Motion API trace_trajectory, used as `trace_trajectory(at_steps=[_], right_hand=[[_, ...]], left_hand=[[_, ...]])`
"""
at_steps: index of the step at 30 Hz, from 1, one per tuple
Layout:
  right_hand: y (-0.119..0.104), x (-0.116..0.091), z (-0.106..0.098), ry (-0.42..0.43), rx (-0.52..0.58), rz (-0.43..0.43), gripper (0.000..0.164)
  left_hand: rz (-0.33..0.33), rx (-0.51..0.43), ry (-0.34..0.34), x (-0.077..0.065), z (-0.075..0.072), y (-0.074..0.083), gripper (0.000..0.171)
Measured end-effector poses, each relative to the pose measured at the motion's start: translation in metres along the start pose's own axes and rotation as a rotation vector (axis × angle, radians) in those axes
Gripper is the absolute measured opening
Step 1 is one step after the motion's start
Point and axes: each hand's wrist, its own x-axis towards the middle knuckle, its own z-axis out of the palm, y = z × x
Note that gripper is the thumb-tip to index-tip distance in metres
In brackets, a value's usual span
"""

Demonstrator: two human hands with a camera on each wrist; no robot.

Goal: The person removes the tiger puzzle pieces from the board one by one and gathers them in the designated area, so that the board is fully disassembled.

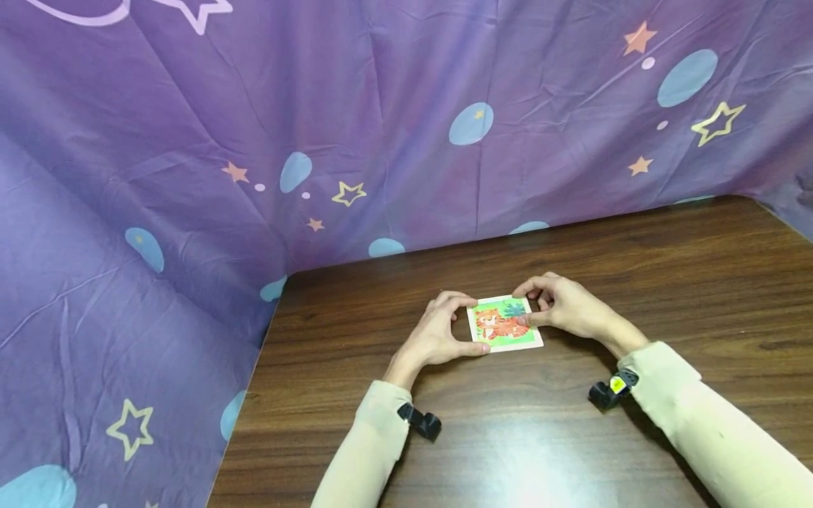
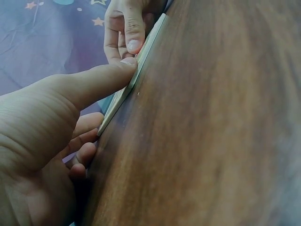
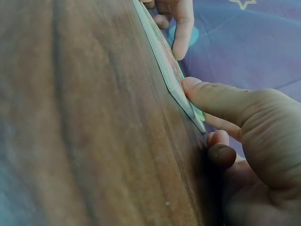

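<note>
A thin square picture board [image 1: 502, 331], white-bordered, lies on the wooden table in the head view; it shows an orange tiger on green with a blue-green plant. My left hand [image 1: 438, 331] grips its left side, thumb on the near left corner and fingers at the far left corner. On the right side my right hand [image 1: 571, 307] holds it, thumb on the picture's face and forefinger at the far right corner. Both wrist views show the board's pale edge [image 2: 149, 47] close along the tabletop. In the right wrist view, my thumb [image 3: 221, 96] presses over the rim.
The brown wood-grain table [image 1: 356, 339] reaches out around the board. A purple cloth [image 1: 406, 85] with stars and blue spots hangs along the back and left edges. Black straps with small devices [image 1: 422, 421] sit on both cuffs.
</note>
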Motion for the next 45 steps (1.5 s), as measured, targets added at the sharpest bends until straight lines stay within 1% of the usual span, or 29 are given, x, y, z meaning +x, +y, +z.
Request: trace_trajectory(at_steps=[7, 12, 22, 30, 40, 45], right_hand=[[0.0005, 0.0004, 0.0020, 0.026, 0.023, 0.016, 0.048], [-0.0001, 0.0003, 0.0027, 0.050, 0.049, 0.024, 0.045], [0.0030, -0.0015, 0.0025, 0.043, 0.121, 0.034, 0.038], [0.0054, 0.0000, 0.0035, 0.059, 0.103, 0.019, 0.028], [0.0064, 0.0005, 0.0030, 0.054, 0.161, 0.005, 0.031], [0.0068, -0.0043, -0.0045, 0.056, 0.177, -0.004, 0.032]], left_hand=[[0.000, 0.002, 0.003, -0.0006, 0.0001, -0.0008, 0.086], [0.008, -0.007, -0.007, -0.0011, -0.0013, 0.0006, 0.085], [0.006, -0.006, -0.016, -0.0009, -0.0022, 0.0023, 0.086], [-0.009, 0.000, -0.012, -0.0007, -0.0012, 0.0017, 0.085], [-0.010, 0.000, -0.003, -0.0016, -0.0017, -0.0006, 0.086], [0.000, -0.005, -0.009, -0.0011, -0.0006, 0.0006, 0.087]])
